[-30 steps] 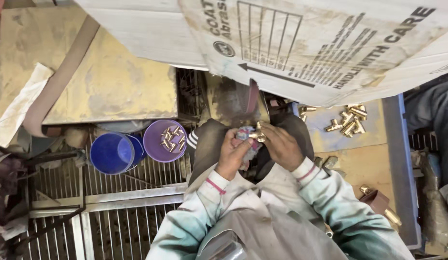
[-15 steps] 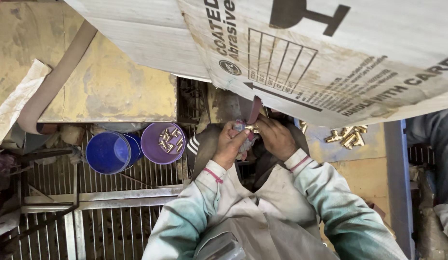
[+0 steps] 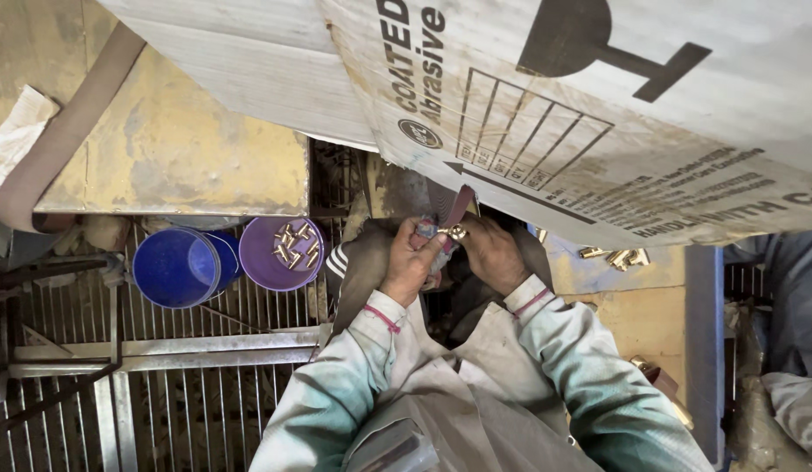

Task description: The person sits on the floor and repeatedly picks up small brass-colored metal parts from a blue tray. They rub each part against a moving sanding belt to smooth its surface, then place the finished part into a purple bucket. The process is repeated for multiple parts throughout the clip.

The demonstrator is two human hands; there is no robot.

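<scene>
Centrally, small brass fitting [image 3: 456, 232] pinched between left hand [image 3: 412, 261], right hand [image 3: 491, 254]

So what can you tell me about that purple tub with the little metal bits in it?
The purple tub is a round, open container that looks like plastic, seen from straight above. It stands upright on a metal grating, its left rim touching or slightly overlapping a blue tub. About a dozen small brass-coloured metal pieces lie loose on its bottom, mostly toward the upper right. No hand touches it; the left hand works off to its right.
</scene>
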